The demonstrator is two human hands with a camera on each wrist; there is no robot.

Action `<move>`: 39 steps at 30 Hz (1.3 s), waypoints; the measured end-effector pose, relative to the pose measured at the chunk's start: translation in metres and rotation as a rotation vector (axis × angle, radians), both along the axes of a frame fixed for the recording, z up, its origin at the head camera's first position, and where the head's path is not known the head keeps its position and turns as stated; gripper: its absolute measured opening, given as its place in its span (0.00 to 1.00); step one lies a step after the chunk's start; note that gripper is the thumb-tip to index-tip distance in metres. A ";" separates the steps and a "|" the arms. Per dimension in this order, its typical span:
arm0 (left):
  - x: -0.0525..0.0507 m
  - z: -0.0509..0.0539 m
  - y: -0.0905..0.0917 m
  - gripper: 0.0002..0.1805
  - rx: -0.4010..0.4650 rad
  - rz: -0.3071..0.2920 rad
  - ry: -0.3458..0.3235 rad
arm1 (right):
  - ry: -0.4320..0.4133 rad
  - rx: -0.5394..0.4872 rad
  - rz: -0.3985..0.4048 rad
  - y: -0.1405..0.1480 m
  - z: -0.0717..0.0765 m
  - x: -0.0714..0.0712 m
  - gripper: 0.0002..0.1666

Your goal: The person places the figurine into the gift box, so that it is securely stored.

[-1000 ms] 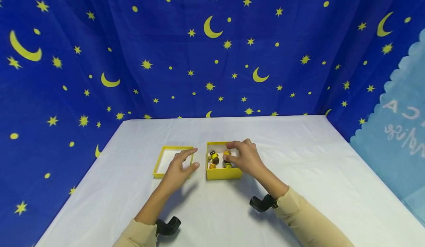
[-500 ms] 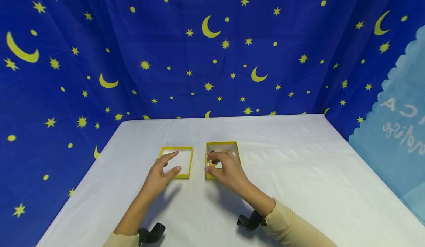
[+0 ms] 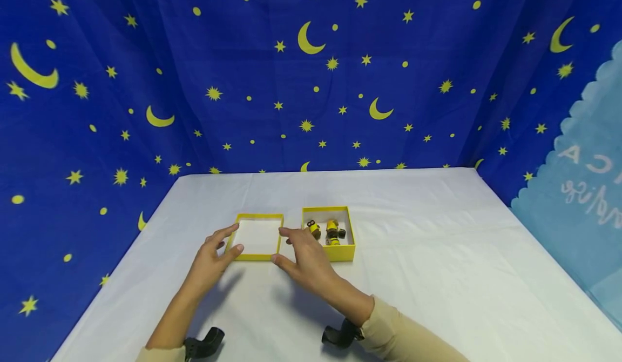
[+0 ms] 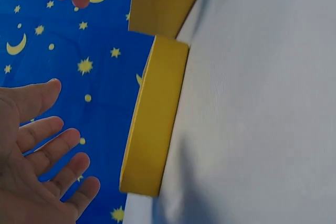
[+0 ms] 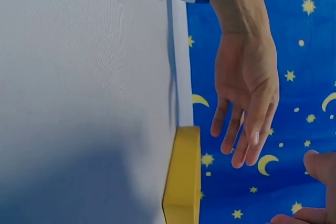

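Note:
A shallow yellow box lid (image 3: 257, 236) with a white inside lies open side up on the table, left of the yellow box (image 3: 343, 253). In that box lie several small yellow Minion figures (image 3: 332, 228). My left hand (image 3: 208, 262), fingers spread, is by the lid's left edge. By its right edge is my right hand (image 3: 307, 259), which partly covers the box's front left corner. In the left wrist view, a gap separates the left hand (image 4: 37, 150) from the lid (image 4: 154, 124). The right wrist view shows the right thumb (image 5: 318, 165) apart from the lid (image 5: 184, 182). Neither hand holds anything.
A white cloth covers the table (image 3: 437, 254). A blue curtain (image 3: 272, 70) with yellow moons and stars hangs behind and to the sides. At the right is a light blue panel (image 3: 583, 200) with lettering. Each wrist carries a black camera mount (image 3: 340, 336).
My right hand has moved left from over the box to the lid's right edge, uncovering the figures. My left hand has drawn back left from over the lid. Box and lid stay put.

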State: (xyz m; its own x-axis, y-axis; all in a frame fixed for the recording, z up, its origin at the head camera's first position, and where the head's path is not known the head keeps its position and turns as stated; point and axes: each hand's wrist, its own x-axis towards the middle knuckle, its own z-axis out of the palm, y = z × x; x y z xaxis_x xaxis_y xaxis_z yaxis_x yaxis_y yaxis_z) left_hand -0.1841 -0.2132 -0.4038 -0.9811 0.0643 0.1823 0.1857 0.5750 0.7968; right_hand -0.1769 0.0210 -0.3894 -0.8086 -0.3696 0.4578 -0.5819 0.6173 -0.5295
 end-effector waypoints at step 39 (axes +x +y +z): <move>-0.020 -0.016 -0.036 0.38 -0.017 -0.010 -0.250 | -0.252 -0.009 -0.123 -0.046 -0.045 -0.025 0.43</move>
